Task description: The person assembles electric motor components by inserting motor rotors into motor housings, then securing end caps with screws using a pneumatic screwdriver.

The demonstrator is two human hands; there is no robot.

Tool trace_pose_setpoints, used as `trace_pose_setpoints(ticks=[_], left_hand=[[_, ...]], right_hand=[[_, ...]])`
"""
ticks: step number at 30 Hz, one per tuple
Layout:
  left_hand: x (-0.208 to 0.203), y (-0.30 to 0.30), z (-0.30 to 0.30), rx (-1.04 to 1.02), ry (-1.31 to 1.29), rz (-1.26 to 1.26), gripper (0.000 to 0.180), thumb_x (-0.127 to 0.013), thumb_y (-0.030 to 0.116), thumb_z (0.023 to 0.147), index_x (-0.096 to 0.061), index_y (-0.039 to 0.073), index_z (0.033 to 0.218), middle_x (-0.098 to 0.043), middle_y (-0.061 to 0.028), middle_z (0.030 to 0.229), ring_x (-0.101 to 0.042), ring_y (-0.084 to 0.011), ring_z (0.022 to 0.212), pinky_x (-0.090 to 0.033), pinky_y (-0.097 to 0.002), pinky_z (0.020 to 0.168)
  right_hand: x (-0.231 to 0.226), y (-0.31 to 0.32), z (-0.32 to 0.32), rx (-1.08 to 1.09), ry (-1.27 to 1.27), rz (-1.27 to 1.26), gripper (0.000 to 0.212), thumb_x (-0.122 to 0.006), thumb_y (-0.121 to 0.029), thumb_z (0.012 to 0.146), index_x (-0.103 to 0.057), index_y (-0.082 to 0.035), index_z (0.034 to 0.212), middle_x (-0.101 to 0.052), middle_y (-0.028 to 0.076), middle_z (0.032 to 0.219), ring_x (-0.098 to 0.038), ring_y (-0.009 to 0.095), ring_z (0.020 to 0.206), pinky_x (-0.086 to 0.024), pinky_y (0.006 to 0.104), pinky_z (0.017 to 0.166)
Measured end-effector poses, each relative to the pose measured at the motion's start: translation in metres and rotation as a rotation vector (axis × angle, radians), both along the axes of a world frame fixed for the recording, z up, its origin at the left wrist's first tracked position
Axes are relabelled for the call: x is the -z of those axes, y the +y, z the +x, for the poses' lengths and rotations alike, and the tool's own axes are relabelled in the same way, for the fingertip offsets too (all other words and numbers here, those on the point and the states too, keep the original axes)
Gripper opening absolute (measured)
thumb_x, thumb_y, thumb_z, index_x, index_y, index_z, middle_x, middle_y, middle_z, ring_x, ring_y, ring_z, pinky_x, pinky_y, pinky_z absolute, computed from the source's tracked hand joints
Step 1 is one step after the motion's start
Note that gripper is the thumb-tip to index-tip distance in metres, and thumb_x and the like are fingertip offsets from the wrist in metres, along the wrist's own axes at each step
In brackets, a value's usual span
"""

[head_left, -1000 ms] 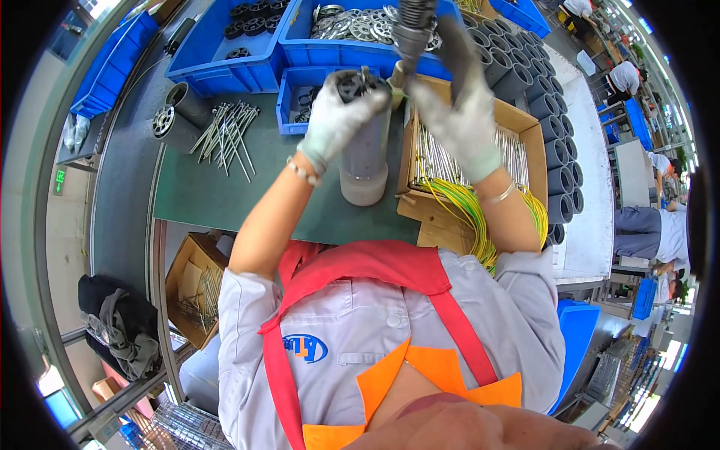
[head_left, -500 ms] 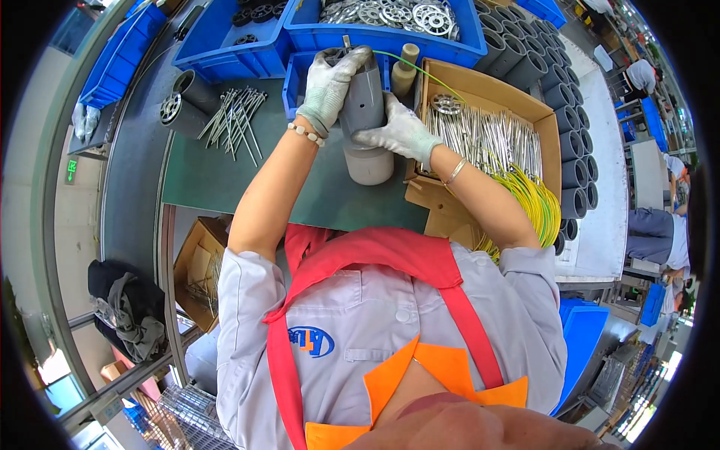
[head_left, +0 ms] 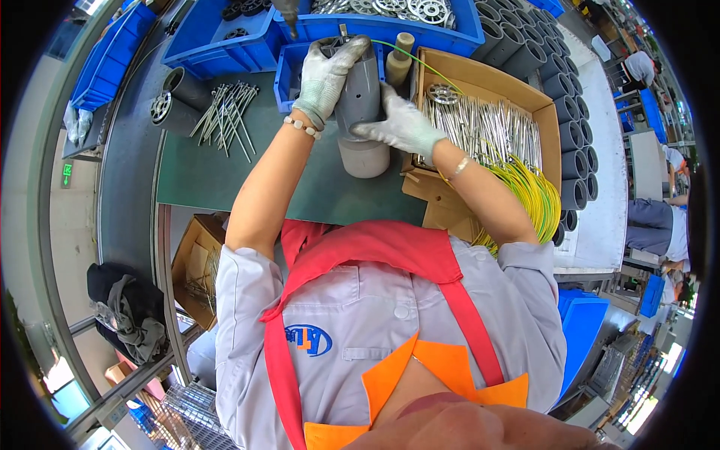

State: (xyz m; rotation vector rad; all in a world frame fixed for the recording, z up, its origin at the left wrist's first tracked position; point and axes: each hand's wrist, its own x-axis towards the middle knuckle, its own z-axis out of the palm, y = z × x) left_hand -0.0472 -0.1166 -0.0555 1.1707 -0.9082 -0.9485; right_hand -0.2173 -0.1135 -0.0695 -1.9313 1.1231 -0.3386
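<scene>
A dark grey tube (head_left: 358,101) stands upright on a pale round base (head_left: 365,159) at the bench's middle. A metal rod end sticks up at its top, where a yellow-green wire (head_left: 409,54) runs off to the right. Wrapped over the tube's upper end are the gloved fingers of my left hand (head_left: 324,79). My right hand (head_left: 403,124), gloved too, grips the tube's lower right side, thumb across its front; some fingers are hidden behind it. Above my left hand hangs the pointed tip of a dark tool (head_left: 286,16).
Blue bins (head_left: 217,56) with metal discs line the back. Loose metal rods (head_left: 229,116) and two grey tubes (head_left: 180,112) lie left. At right, a cardboard box (head_left: 544,124) holds rods beside coiled yellow-green wire (head_left: 525,202); stacked grey tubes (head_left: 559,94) stand beyond. A tan cylinder (head_left: 400,58) stands behind.
The dark tool's tip has come into view at the top. The scene has shifted slightly left and up in places; both hands keep their hold on the tube.
</scene>
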Motion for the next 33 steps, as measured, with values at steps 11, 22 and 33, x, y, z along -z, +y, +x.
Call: trace_pose_setpoints(ticks=[11,22,33], left_hand=[[0.045,-0.027,0.012,0.038,-0.274,-0.121,0.061,-0.077,0.042,0.075,-0.058,0.002,0.117,-0.068,-0.0139,0.107,-0.065,-0.0207,0.095,-0.051,-0.0327,0.086],[0.004,0.026,-0.007,-0.014,-0.109,-0.153,0.055,-0.08,0.021,0.072,-0.055,-0.001,0.116,-0.067,-0.0065,0.101,-0.063,-0.0137,0.091,-0.051,-0.0284,0.085],[0.01,0.109,-0.03,0.093,-0.427,-0.369,0.091,-0.089,0.024,0.055,-0.046,-0.002,0.129,-0.064,-0.016,0.112,-0.067,-0.0251,0.097,-0.055,-0.0367,0.087]], right_hand=[[-0.124,-0.037,0.052,-0.297,-0.938,-0.242,0.106,-0.087,-0.032,0.071,-0.024,0.004,0.148,-0.04,0.021,0.145,-0.04,0.03,0.135,-0.032,0.04,0.113],[-0.149,-0.051,0.082,-0.358,-0.912,-0.05,0.044,-0.079,-0.019,0.082,-0.053,-0.002,0.113,-0.061,0.004,0.089,-0.057,0.011,0.084,-0.051,0.0272,0.076],[-0.163,-0.026,0.042,-0.143,-0.911,-0.05,0.054,-0.076,-0.013,0.083,-0.051,0.0,0.129,-0.068,0.008,0.097,-0.065,0.013,0.077,-0.053,0.0255,0.063]])
